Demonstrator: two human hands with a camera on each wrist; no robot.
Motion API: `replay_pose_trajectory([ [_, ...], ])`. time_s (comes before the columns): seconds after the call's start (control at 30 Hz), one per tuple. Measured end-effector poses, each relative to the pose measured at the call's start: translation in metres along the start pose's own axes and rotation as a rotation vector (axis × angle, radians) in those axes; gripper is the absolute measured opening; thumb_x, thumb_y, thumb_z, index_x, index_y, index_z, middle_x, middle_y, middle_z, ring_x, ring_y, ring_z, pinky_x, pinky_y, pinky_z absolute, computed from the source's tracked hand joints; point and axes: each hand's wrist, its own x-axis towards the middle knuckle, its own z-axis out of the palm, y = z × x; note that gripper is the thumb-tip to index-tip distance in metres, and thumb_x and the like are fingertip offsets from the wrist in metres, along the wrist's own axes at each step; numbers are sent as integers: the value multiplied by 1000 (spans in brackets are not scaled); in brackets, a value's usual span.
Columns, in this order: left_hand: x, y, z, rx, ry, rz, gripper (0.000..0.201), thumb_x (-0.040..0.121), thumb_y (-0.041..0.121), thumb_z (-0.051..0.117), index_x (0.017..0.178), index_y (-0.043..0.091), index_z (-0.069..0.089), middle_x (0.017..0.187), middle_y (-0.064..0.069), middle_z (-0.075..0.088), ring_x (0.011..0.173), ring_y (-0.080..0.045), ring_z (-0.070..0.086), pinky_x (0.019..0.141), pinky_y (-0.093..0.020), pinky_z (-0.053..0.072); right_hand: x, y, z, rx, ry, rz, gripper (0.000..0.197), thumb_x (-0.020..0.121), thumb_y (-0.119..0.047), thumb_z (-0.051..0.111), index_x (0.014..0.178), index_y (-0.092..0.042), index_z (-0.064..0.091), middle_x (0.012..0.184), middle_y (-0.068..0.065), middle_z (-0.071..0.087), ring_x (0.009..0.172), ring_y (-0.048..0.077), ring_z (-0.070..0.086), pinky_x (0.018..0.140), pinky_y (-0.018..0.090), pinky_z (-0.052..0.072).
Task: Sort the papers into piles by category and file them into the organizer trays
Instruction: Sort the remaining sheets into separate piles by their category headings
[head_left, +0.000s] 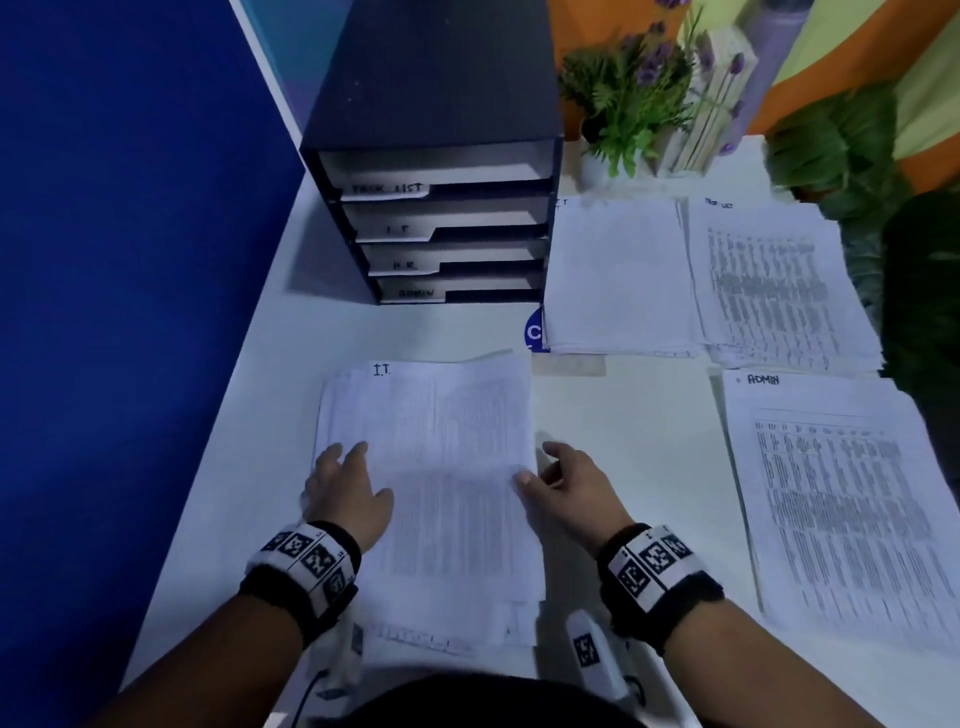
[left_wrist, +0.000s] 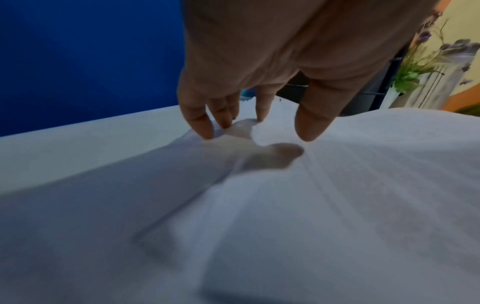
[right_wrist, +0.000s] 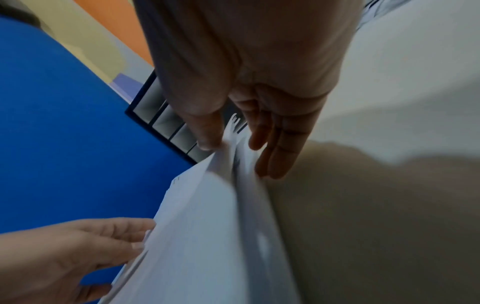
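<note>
1. The unsorted stack (head_left: 431, 499) lies on the desk (head_left: 623, 415) right in front of the person, its top sheet marked "I.T." at the far left corner.
2. The left hand (head_left: 345, 491) rests on the stack's left edge. In the left wrist view its fingers (left_wrist: 197, 121) are slightly spread, tips down on the paper, gripping nothing.
3. The right hand (head_left: 571, 488) takes the right edge. In the right wrist view the thumb presses on top of the sheets while the fingers (right_wrist: 280, 144) lie straight alongside and below the edge, a light pinch on the upper sheets.
4. Judged step: sorting is in hand, with the top sheet being taken for its pile. The next move calls for separating that sheet alone and carrying it to the far I.T. pile (head_left: 618, 275), while the left hand steadies the rest.
5. Further right lie a pile headed "TASK LIST" (head_left: 774, 280), though its heading is blurred, and nearer a pile marked "ADMIN" (head_left: 836, 499).
6. The organizer (head_left: 441, 156) stands at the far left; its trays read, top to bottom, "TASK LIST", "I.T.", "H.R.", "ADMIN".
7. A plant (head_left: 628, 98) stands to the right of the organizer.
</note>
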Motion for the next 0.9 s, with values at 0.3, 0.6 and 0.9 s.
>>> replay_pose_trajectory([
  [0.3,1,-21,2,-122,31,236,57,89,27,64,142,15,45,150,-4,34,137,-23,36,115,-36,28,-6,-2,24,-17,282,79,33,82,-9,57,63,-16,31,58,-1,40,55,16,38,50,25,32],
  [0.6,3,-21,-4,-35,3,142,64,85,36,66,140,15,42,147,-5,25,135,-27,32,114,-31,26,-13,21,1,192,327,287,7,76,-6,63,82,-4,61,80,15,68,74,32,63,64,39,55],
  [0.9,-1,-14,1,-443,-65,48,30,91,28,60,116,13,58,109,-5,59,104,-25,56,85,-25,40,-24,11,31,452,227,259,21,72,-13,66,85,1,58,75,16,65,68,27,61,67,48,57],
])
